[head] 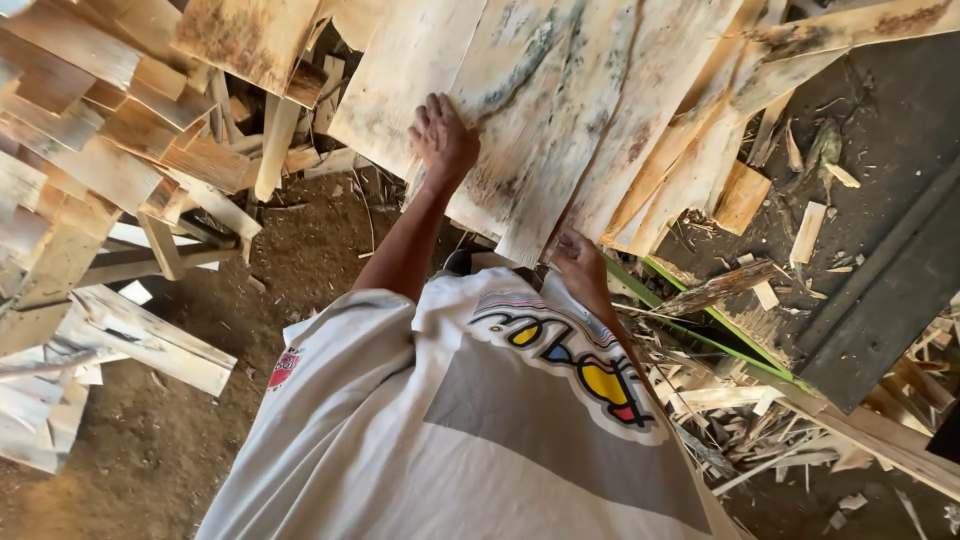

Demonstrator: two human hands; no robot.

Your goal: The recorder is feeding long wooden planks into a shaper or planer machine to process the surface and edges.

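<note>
A stack of wide, thin wood sheets (560, 90), pale with dark mould stains, fills the upper middle of the view. My left hand (443, 140) presses on the sheets' left part, fingers curled at an edge. Lower down, my right hand (580, 265) grips the bottom edge of the same sheets. Both arms reach out from my white printed shirt (450, 420), which covers the lower middle of the view.
Heaps of loose wood strips and offcuts (90, 150) lie at the left on brown dirt ground (300, 250). More broken slats and splinters (780, 420) litter the right side, beside a dark board (890, 290) and a green-edged strip (700, 320).
</note>
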